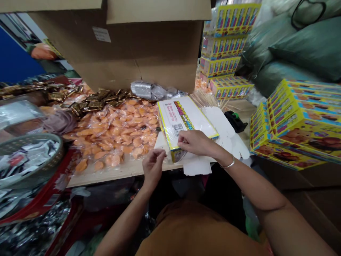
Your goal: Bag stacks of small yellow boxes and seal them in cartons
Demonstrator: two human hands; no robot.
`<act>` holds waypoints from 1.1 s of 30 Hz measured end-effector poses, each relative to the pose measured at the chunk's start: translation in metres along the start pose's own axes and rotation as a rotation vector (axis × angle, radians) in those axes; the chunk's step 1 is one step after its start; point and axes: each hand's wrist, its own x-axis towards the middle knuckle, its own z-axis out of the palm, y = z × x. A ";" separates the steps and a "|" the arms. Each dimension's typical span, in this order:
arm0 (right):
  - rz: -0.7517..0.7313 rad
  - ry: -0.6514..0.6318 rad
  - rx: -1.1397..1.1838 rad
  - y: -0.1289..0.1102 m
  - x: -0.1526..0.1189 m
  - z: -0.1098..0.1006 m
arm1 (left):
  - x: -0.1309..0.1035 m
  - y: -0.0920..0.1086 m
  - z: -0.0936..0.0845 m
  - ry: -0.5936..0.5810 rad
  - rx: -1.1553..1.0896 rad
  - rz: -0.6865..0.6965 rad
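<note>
A flat white and yellow box (186,121) with a barcode lies on the table in front of me. My right hand (195,142) is closed over the box's near side, fingers curled and pressed together; anything in them is too small to make out. Just left of the box's near corner, my left hand (153,165) hovers at the table edge in a pinch, and what it holds is unclear. White card pieces (223,128) lie under and to the right of the box. Many wrapped orange pieces (117,128) cover the table to its left.
Behind stands a large cardboard box (133,53). Yellow boxes are stacked at the right (298,124) and back right (223,46). A black tape dispenser (236,121) sits right of the card. A basket of packets (57,149) is at the left. Thin sticks (204,99) lie behind.
</note>
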 end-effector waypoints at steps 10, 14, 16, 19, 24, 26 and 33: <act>-0.027 -0.055 -0.006 0.008 -0.006 -0.009 | 0.079 0.014 -0.009 -0.417 0.091 0.459; -0.025 -0.042 -0.036 0.007 -0.015 -0.009 | 0.108 0.028 0.006 -0.777 0.046 0.518; -0.011 0.036 -0.093 0.003 -0.023 -0.004 | 0.122 0.033 0.010 -0.905 0.057 0.511; -0.053 0.230 -0.085 0.017 -0.035 0.006 | 0.137 0.035 0.015 -1.017 0.079 0.494; 0.369 0.838 0.012 0.133 -0.068 -0.003 | 0.147 0.024 0.022 -1.127 0.158 0.430; 0.793 0.906 -0.030 0.191 -0.079 -0.013 | 0.147 0.020 0.023 -1.148 0.167 0.377; 1.043 0.845 0.065 0.291 -0.060 -0.030 | 0.163 0.027 0.019 -1.320 0.254 0.118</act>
